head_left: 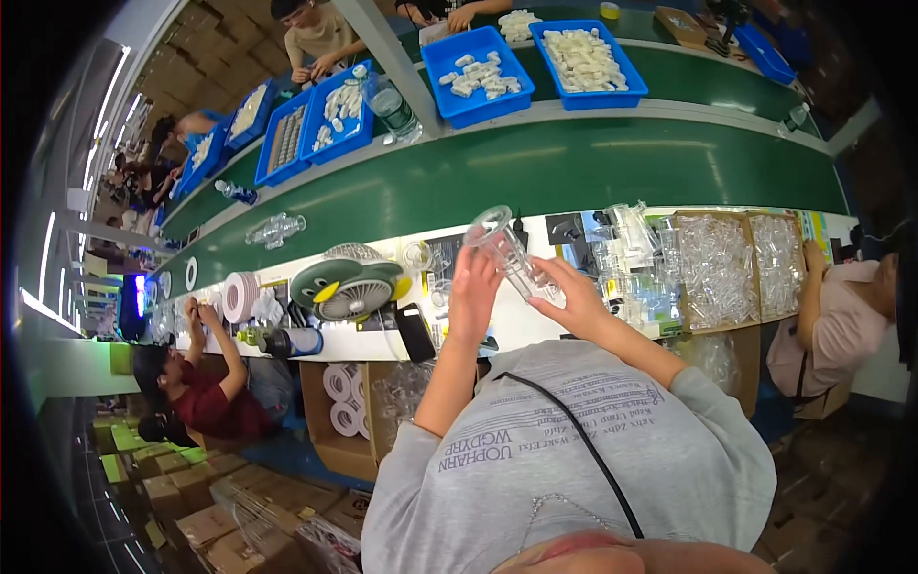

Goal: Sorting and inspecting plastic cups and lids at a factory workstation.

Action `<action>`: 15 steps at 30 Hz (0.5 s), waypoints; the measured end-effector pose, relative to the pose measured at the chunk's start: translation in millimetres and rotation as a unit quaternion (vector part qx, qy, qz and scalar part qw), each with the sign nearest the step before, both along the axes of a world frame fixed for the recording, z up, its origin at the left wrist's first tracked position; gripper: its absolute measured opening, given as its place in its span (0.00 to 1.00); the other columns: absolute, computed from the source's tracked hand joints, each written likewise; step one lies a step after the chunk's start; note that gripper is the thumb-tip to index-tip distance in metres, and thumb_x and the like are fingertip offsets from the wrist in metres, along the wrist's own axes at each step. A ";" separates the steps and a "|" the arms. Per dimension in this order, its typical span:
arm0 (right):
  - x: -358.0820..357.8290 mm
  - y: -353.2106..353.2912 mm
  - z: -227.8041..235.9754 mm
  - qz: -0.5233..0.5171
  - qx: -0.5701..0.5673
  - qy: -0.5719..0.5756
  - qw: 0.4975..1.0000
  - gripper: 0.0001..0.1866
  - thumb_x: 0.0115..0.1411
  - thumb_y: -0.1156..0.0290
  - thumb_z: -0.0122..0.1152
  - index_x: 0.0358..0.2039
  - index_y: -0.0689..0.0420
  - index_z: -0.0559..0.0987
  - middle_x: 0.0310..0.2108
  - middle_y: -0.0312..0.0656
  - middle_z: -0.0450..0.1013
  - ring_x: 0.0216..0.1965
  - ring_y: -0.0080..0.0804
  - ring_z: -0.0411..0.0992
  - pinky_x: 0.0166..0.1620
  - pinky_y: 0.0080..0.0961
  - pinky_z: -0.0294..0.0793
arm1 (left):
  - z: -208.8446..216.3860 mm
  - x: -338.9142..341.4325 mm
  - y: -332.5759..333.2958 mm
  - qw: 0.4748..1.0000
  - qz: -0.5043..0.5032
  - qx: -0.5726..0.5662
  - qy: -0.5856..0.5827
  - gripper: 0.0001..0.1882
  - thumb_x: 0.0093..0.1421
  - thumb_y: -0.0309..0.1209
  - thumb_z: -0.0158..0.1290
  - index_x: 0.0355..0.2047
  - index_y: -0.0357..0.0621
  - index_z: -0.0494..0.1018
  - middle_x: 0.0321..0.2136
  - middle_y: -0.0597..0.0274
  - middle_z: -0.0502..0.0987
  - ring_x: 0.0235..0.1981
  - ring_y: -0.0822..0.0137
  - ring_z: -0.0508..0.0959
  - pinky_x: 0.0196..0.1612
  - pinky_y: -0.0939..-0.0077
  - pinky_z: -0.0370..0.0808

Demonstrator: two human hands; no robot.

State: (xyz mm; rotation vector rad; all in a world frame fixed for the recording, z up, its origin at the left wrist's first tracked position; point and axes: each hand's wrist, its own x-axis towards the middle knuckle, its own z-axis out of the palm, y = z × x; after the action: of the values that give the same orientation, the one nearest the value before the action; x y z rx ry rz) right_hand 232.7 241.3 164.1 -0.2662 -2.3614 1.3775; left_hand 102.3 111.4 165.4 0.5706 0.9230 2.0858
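Between my two hands, above the white work surface, is a clear plastic tube-shaped part. A round, wide rim forms its upper end, and it tilts with that rim up and to the left. My left hand is closed along its left side. The fingers of my right hand grip its lower right end. Just left of my left hand lies a black phone-shaped object. A green and yellow animal-shaped fan stands beyond it.
Cartons of clear plastic parts stand at right, beside a co-worker in pink. Another co-worker in dark red sits at left. A green conveyor belt runs across, with blue trays of white parts beyond. Pale rings are stacked at left.
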 end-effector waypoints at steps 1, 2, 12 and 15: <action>-0.7 -0.5 12.5 -0.009 0.047 0.026 0.999 0.27 0.49 0.59 0.60 0.49 0.56 0.68 0.39 0.43 0.67 0.35 0.34 0.70 0.36 0.26 0.70 | 18.9 4.4 1.8 1.000 0.003 0.000 -0.005 0.35 0.57 0.46 0.42 0.59 0.41 0.44 0.56 0.46 0.54 0.58 0.56 0.56 0.57 0.60 0.55; -1.8 -1.1 21.9 -0.016 0.093 0.055 0.994 0.28 0.48 0.60 0.61 0.49 0.56 0.68 0.38 0.42 0.66 0.35 0.34 0.69 0.36 0.26 0.70 | 38.5 9.3 3.0 0.999 0.030 -0.011 0.038 0.36 0.56 0.45 0.44 0.58 0.41 0.45 0.55 0.45 0.56 0.57 0.55 0.58 0.56 0.61 0.56; 4.2 -1.8 38.8 -0.012 0.140 0.195 0.971 0.35 0.36 0.67 0.72 0.46 0.63 0.69 0.36 0.45 0.67 0.33 0.34 0.68 0.33 0.26 0.70 | 83.1 31.4 -5.6 0.988 0.054 0.025 0.142 0.35 0.55 0.44 0.48 0.55 0.38 0.49 0.52 0.42 0.59 0.54 0.55 0.62 0.55 0.61 0.59; 1.5 -3.7 36.8 -0.023 0.131 0.211 0.968 0.34 0.37 0.64 0.71 0.46 0.60 0.70 0.35 0.43 0.68 0.32 0.34 0.70 0.32 0.24 0.72 | 88.5 35.3 -6.6 0.979 0.056 0.010 0.195 0.34 0.55 0.42 0.48 0.55 0.37 0.49 0.52 0.43 0.59 0.54 0.55 0.61 0.55 0.63 0.59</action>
State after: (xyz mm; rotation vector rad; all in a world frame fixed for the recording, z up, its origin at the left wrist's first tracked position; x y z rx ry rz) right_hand 234.2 237.6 200.9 0.0462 -2.1271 0.9691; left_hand 137.6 104.8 253.9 0.9830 1.1771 2.1234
